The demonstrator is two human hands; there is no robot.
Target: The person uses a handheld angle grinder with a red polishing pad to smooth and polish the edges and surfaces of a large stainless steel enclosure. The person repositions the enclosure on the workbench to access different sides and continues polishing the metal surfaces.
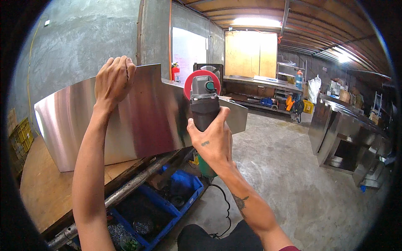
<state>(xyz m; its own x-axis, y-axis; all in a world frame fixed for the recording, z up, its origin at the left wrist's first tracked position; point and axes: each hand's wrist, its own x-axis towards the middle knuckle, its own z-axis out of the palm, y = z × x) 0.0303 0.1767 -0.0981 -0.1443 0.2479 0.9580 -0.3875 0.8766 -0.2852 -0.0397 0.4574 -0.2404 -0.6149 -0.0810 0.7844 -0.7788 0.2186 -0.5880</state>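
Observation:
A shiny sheet-metal panel (144, 115) stands on edge on a wooden workbench (35, 184), with a step in its upper edge right of the middle. My left hand (114, 81) is closed over the panel's top edge, fingers curled over the far side. In my right hand (213, 140) is a black and grey angle grinder (204, 104) with a green part on its head. Its red disc (189, 81) is raised near the stepped part of the upper edge; whether they touch I cannot tell. A black cord (227, 205) hangs below my right forearm.
Blue bins (184, 207) with small parts sit below the bench's metal front rail (138, 178). Stainless cabinets (341, 142) stand on the concrete floor at right. Farther back are a long metal bench (264, 82), a fire extinguisher (175, 72) and shelving. Yellow crates (23, 136) are at far left.

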